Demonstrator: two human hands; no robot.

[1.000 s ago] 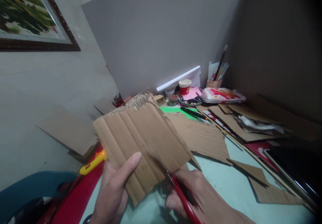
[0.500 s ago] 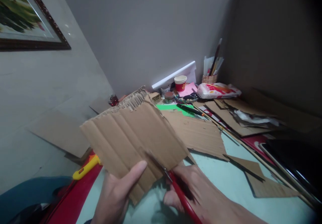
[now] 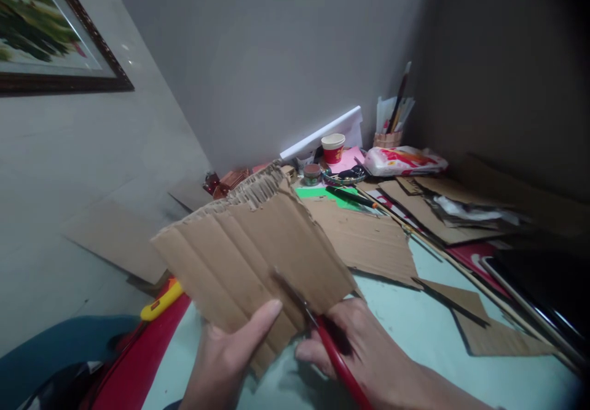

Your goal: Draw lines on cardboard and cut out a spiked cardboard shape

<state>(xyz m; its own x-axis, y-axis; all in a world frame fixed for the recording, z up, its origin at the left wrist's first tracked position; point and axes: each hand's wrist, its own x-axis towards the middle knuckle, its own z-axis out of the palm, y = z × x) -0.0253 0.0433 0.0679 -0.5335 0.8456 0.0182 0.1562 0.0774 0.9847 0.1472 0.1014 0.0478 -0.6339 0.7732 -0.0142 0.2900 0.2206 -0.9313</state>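
Note:
A brown corrugated cardboard piece point(image 3: 239, 244) is held up at a tilt, its top edge torn so the ribbed inner layer shows. My left hand point(image 3: 230, 354) grips its lower edge, thumb on the front face and fingers hidden behind. Red-handled scissors point(image 3: 334, 351) are in my right hand point(image 3: 359, 342), with a blade lying over the front of the cardboard near its lower right part. The other blade is not visible, probably behind the sheet. My right fingers are wrapped round the handles.
Another cardboard sheet point(image 3: 369, 238) lies behind on the pale table point(image 3: 396, 324). A yellow-handled tool point(image 3: 161, 301) is at left. Farther back stand a paper cup point(image 3: 332, 152) and a pen holder point(image 3: 388, 138). Long sticks and a black glossy object point(image 3: 544, 293) lie right.
The view has shifted slightly, so the hands, cardboard and scissors appear a little farther right. Both hands keep their hold, and the scissors stay at about the same place on the cardboard.

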